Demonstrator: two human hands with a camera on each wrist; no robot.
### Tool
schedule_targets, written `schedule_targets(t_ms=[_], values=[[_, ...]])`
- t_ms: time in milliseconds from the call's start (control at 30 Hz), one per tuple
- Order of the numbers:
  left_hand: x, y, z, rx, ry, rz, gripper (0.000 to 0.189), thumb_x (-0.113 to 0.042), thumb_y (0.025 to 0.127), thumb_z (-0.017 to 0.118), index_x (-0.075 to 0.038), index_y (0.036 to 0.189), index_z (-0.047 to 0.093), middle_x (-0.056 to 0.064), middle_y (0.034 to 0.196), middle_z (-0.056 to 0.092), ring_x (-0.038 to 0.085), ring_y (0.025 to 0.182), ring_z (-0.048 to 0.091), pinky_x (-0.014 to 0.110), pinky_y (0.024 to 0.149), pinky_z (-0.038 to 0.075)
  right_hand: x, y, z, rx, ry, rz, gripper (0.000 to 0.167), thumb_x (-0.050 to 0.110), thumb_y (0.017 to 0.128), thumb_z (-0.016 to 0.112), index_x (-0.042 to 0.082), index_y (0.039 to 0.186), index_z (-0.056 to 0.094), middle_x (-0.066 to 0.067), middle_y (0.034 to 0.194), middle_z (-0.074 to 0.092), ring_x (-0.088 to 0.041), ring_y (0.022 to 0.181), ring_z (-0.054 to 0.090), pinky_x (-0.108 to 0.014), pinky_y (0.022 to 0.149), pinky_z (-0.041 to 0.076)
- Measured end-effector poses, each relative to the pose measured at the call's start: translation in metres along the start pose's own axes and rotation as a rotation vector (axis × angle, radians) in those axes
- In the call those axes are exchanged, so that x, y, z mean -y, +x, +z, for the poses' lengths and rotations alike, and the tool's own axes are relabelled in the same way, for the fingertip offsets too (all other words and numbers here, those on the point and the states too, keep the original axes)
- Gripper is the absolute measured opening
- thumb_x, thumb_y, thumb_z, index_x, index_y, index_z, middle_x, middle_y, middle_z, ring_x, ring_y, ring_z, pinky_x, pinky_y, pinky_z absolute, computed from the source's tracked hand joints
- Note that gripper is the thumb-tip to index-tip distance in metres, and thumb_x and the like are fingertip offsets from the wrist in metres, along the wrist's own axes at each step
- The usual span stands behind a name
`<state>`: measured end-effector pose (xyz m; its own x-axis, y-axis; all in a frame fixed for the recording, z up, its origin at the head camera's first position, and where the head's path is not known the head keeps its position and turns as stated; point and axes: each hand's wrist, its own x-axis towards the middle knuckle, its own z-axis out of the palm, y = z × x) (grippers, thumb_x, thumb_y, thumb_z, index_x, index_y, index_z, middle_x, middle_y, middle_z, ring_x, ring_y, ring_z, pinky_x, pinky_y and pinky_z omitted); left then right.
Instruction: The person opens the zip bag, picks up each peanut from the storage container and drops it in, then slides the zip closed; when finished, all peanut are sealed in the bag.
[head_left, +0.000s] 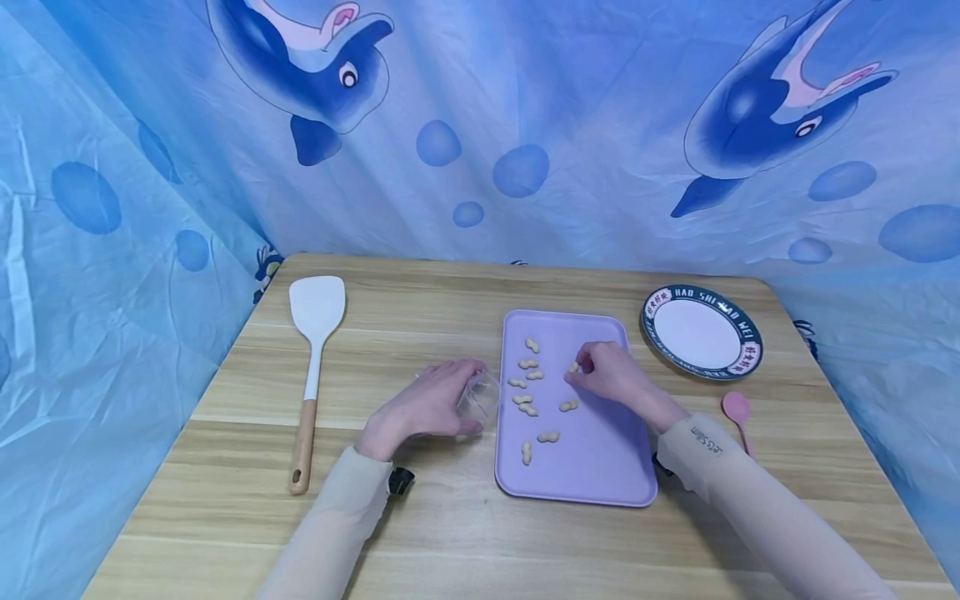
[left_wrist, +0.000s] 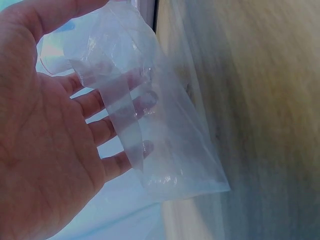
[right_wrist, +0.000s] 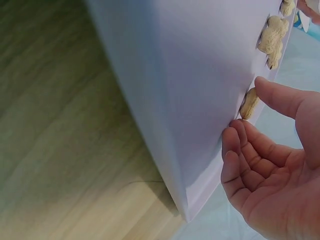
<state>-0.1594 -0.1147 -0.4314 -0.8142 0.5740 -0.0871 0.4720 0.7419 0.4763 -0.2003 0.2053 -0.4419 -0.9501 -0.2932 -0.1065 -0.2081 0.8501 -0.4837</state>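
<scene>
My left hand holds a clear plastic bag at the left edge of the purple tray. In the left wrist view its fingers show through the film, spread along the bag, and the thumb is at the bag's upper end. Over the tray, my right hand pinches a peanut in its shell between thumb and fingertips. The other fingers are curled toward the palm. Several more unshelled peanuts lie scattered on the tray, mostly along its left half.
A white spatula with a wooden handle lies at the left of the wooden table. Right of the tray are a white plate with a dark patterned rim and a small pink spoon. A blue dolphin-print curtain hangs behind.
</scene>
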Motion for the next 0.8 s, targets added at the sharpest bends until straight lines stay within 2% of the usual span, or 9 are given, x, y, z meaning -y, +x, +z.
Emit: schedule_targets(t_ms=[367,567,800], values=[[0.0,0.0,0.002,-0.001,-0.007,-0.005,0.087,-0.036,0.072,0.083,-0.014,0.146,0.044,0.004,0.144,0.052,0.026,0.134,0.045,0.05,0.114,0.03,0.008,-0.004,-0.006,-0.007,0.009,-0.045,0.025,0.023,0.087,0.078,0.001,0.097,0.07,-0.006,0.083,0.064,-0.017,0.07,0.057,-0.031,0.064,0.05],[0.0,0.0,0.002,-0.001,-0.01,0.003,0.086,-0.035,0.073,0.083,-0.014,0.146,0.044,0.006,0.145,0.051,0.027,0.135,0.044,0.051,0.115,0.029,0.03,-0.011,-0.012,-0.032,0.003,-0.122,0.027,0.025,0.087,0.078,0.002,0.099,0.071,-0.003,0.081,0.065,-0.015,0.07,0.057,-0.031,0.064,0.05],[0.0,0.0,0.004,0.004,-0.01,0.012,0.087,-0.037,0.071,0.084,-0.012,0.145,0.044,0.006,0.145,0.051,0.027,0.134,0.045,0.05,0.115,0.029,0.059,-0.019,-0.011,-0.051,0.057,-0.243,0.025,0.021,0.086,0.08,0.002,0.098,0.069,0.002,0.075,0.062,-0.011,0.064,0.054,-0.028,0.059,0.049]])
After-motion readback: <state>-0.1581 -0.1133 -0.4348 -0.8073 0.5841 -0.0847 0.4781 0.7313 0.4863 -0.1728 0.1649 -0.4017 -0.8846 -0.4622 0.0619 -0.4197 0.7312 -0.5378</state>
